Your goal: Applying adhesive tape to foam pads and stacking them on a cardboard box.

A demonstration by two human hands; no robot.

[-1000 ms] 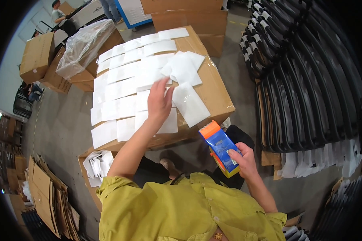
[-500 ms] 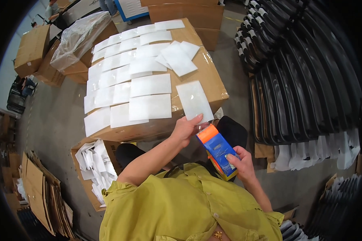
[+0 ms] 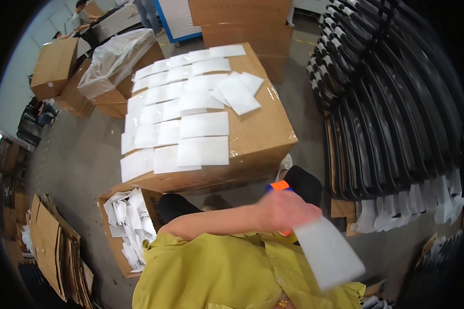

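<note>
My left hand (image 3: 283, 210), somewhat blurred by motion, reaches across to the right with its fingers closed on a white sheet (image 3: 327, 252). The sheet hangs down from the hand, slanting in front of my chest. Behind the left hand shows the orange tip of a blue and orange tape dispenser (image 3: 279, 185); its body is mostly covered by the hand. My right hand is hidden behind the left hand and the sheet. On the big cardboard box (image 3: 265, 123) before me, overlapping rows of white sheets (image 3: 203, 150) lie flat, with a few loose ones (image 3: 239, 95) at their right.
An open carton (image 3: 104, 206) full of white pieces stands low at the left. Flattened cardboard (image 3: 49, 242) leans farther left. Black curved frames (image 3: 381, 139) stand in a row at the right. People work at the far left, beyond plastic-covered boxes (image 3: 116, 64).
My left hand has swung right and down with the white sheet, away from the box's edge. It now covers most of the dispenser, and my right hand has gone out of sight.
</note>
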